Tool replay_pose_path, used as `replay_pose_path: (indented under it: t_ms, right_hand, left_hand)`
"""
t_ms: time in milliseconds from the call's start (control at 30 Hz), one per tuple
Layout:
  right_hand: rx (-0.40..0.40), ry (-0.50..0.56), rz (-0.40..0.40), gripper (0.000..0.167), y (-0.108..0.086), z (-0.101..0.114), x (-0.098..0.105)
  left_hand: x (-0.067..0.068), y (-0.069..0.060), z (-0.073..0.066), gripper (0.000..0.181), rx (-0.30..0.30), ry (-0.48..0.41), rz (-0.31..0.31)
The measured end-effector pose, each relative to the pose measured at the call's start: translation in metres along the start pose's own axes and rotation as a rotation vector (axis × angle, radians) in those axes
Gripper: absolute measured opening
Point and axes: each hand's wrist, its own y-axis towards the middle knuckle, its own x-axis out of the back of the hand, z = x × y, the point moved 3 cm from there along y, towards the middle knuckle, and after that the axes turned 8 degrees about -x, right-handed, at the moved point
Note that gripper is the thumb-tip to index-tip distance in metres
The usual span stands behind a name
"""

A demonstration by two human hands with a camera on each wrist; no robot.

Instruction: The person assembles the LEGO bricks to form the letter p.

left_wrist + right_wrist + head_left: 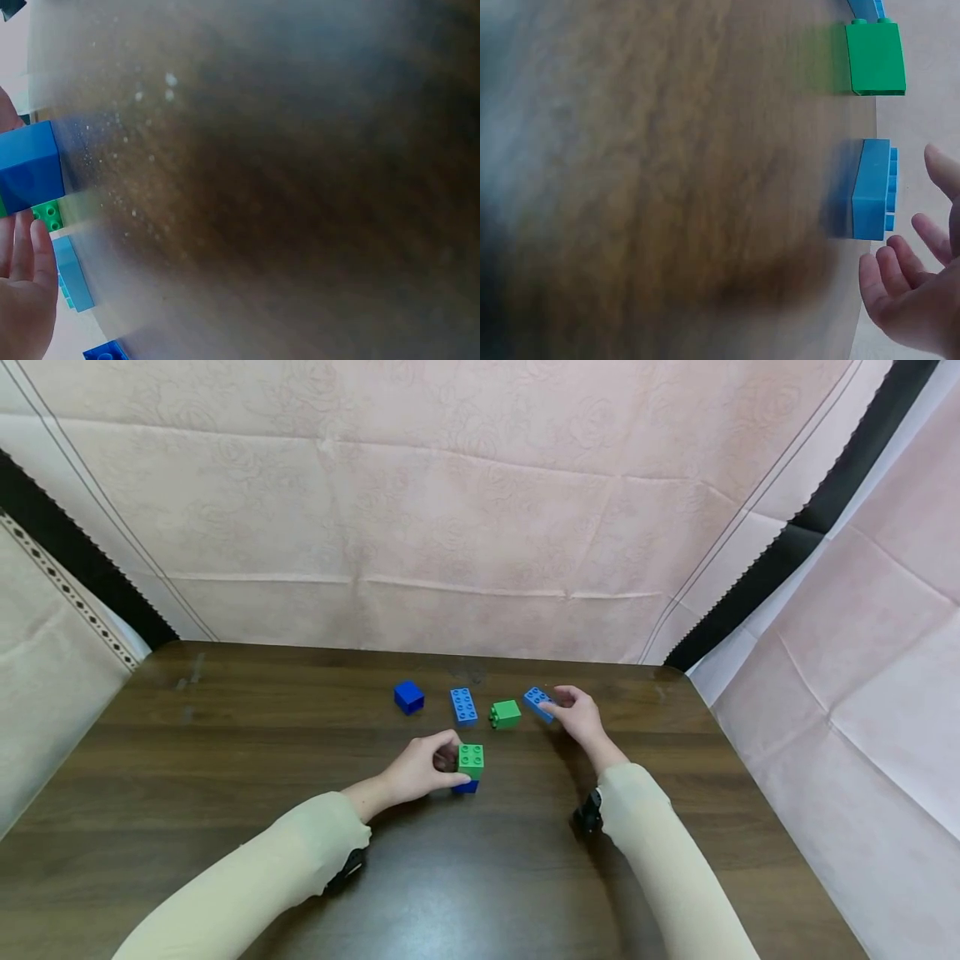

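Note:
My left hand (412, 770) grips a two-brick stack between thumb and fingers: a green brick (471, 760) on top of a dark blue brick (467, 787). In the left wrist view that dark blue brick (30, 169) shows large at the left edge, with only a sliver of green. Whether the stack touches the table cannot be told. At the right, my right hand (582, 720) hovers close to a light blue brick (537, 702) with studs up. The right wrist view shows gaps between the loosely bent fingers and this light blue brick (873, 191).
Farther back on the brown wooden table (262, 735) lie a dark blue brick (408, 697), another light blue brick (463, 707) and a green brick (506, 714) on its side, studs pointing left. A pale patterned cloth (450, 527) hangs behind the table's far edge.

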Motion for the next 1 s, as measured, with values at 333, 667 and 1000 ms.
replay_pose_path:
  t_ms: [333, 667, 1000]
  right_hand:
    - [-0.008, -0.079, 0.036, 0.057, 0.007, -0.003, -0.008]
    - [-0.007, -0.176, 0.035, 0.050, 0.010, -0.004, -0.009]
    - [-0.045, -0.114, 0.027, 0.051, 0.008, -0.004, -0.002]
  left_hand:
    - [-0.002, 0.002, 0.001, 0.027, -0.020, 0.001, -0.002]
    - [-0.001, 0.001, -0.002, 0.027, -0.019, 0.005, -0.001]
    - [-0.001, 0.000, 0.000, 0.027, -0.012, 0.010, -0.010]
